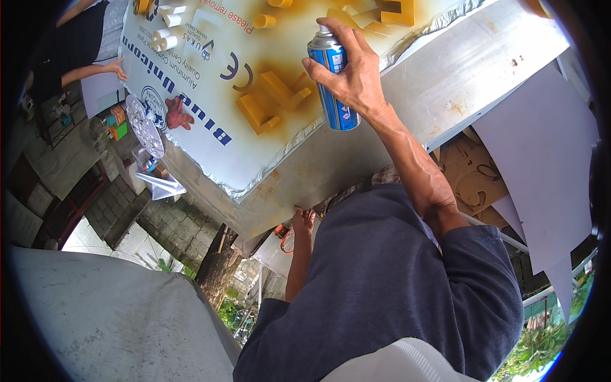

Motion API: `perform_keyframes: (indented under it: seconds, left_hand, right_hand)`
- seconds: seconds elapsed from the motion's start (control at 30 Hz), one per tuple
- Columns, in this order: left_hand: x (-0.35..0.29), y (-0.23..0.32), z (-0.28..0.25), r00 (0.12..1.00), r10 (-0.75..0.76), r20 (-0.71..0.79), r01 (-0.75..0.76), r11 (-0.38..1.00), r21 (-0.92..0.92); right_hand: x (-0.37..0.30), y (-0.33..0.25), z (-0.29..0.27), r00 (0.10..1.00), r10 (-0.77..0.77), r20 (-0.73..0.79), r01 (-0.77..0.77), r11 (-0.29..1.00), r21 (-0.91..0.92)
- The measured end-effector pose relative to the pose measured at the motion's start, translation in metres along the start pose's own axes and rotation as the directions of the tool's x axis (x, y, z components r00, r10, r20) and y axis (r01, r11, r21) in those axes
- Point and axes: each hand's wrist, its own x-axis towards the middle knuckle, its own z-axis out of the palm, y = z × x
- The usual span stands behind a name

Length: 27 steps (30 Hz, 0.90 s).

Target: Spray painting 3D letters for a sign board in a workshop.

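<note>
My right hand (356,70) is wrapped round a blue spray can (332,86), its index finger over the nozzle at the top. The can is held above the near edge of a printed light panel (210,149) lying on a metal-sided table. Just left of the can, yellow-painted block letters (259,114) lie on the panel, with yellow overspray round them. More yellow pieces (400,13) are at the panel's far side. Lower down, my left hand (304,219) is at the table's near side (267,210), fingers apart, holding nothing that I can see.
White letter pieces (165,39) and a crumpled reddish thing (179,113) lie on the panel's left. At far left, another person's hand (114,68) reaches to the panel edge. Large pale sheets (541,153) and brown cut-out boards (468,172) stand at right. A grey cover (114,312) fills the lower left.
</note>
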Motion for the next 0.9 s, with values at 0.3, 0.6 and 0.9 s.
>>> perform_keyframes:
  seconds: [0.3,0.6,0.9]
  left_hand:
    - [-0.016,0.001,0.0,0.992,0.021,0.123,-0.027,0.998,0.049]
    - [-0.022,0.02,-0.023,0.925,-0.01,0.379,-0.124,0.936,0.33]
    - [0.025,0.007,-0.1,0.927,-0.108,0.36,-0.045,0.918,0.393]
  right_hand:
    - [-0.003,-0.006,0.008,0.989,-0.085,-0.125,0.077,0.995,-0.062]
    - [-0.021,-0.01,0.018,0.992,-0.057,-0.115,0.052,0.998,-0.044]
    - [-0.044,-0.085,-0.076,0.922,-0.076,-0.38,0.171,0.959,0.225]
